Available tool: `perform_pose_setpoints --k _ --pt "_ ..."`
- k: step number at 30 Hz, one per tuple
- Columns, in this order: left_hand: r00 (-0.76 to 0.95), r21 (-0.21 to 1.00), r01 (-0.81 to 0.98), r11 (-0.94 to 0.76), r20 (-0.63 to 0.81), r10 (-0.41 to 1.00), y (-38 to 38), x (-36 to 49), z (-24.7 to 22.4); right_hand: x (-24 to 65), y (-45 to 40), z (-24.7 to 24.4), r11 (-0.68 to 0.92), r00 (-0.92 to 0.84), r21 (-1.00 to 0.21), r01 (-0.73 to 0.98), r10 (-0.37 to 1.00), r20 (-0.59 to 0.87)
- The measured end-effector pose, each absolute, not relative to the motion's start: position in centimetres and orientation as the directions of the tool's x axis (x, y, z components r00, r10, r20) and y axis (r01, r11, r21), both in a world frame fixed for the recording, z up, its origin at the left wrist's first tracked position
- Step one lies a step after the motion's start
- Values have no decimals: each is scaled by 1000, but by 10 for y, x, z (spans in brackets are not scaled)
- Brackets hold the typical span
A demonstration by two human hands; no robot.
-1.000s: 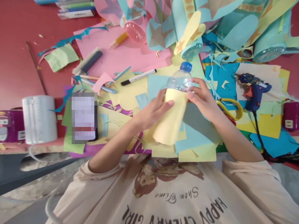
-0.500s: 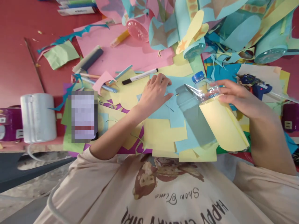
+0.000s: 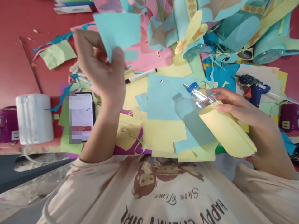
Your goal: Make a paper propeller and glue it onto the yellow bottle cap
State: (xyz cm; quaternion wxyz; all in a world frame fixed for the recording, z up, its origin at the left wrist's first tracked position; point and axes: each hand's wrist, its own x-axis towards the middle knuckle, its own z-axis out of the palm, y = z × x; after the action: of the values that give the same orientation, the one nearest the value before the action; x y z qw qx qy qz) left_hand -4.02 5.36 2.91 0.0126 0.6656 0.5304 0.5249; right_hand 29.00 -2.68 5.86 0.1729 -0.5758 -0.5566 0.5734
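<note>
My left hand (image 3: pixel 102 68) is raised over the left part of the table, pinching a light blue sheet of paper (image 3: pixel 121 31) between thumb and fingers. My right hand (image 3: pixel 233 101) grips a clear plastic bottle (image 3: pixel 203 99) near its shoulder. The bottle has a blue cap (image 3: pixel 192 87) and is wrapped in yellow paper (image 3: pixel 226 130); it leans with its cap to the upper left. A pointed metal tip (image 3: pixel 185 86) shows beside the cap; the rest of that tool is hidden. Below lie a larger blue sheet (image 3: pixel 163 99) and yellow paper (image 3: pixel 161 133).
A phone (image 3: pixel 81 118) and a white pouch (image 3: pixel 35 119) lie at left. A marker (image 3: pixel 141 75) rests in the middle. Paper-decorated bottles (image 3: pixel 193 51) stand along the back. A blue glue gun (image 3: pixel 254 88) lies at right among paper scraps.
My left hand has lifted off the blue paper and moved up and left with a blue sheet in it. The wrapped bottle has shifted slightly down in my right hand.
</note>
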Motion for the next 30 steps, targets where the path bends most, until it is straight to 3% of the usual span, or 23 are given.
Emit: perform_pose_setpoints --k 3,5,8,13,18,24,30 --pt "72 604 730 -319 396 915 29 -31 21 287 -28 57 -271 -336 -846 459 829 -448" --pt "188 576 765 -287 227 956 10 -21 15 283 -29 56 -250 -368 -838 486 811 -455" --pt "294 627 709 -321 151 944 -10 -12 5 276 -28 55 -226 -424 -835 502 777 -465" --pt "440 768 429 -475 282 853 -16 -10 -5 268 -26 54 -102 -499 -821 562 750 -434" --pt "498 804 154 -574 439 748 -11 -11 -13 268 -22 53 -74 -498 -801 594 748 -438" --pt "534 871 126 -475 344 773 -9 -15 -12 271 -15 57 -8 -543 -802 597 732 -412" --pt "668 921 -41 -388 314 675 -10 -21 -4 273 -7 71 82 -519 -687 722 721 -459"
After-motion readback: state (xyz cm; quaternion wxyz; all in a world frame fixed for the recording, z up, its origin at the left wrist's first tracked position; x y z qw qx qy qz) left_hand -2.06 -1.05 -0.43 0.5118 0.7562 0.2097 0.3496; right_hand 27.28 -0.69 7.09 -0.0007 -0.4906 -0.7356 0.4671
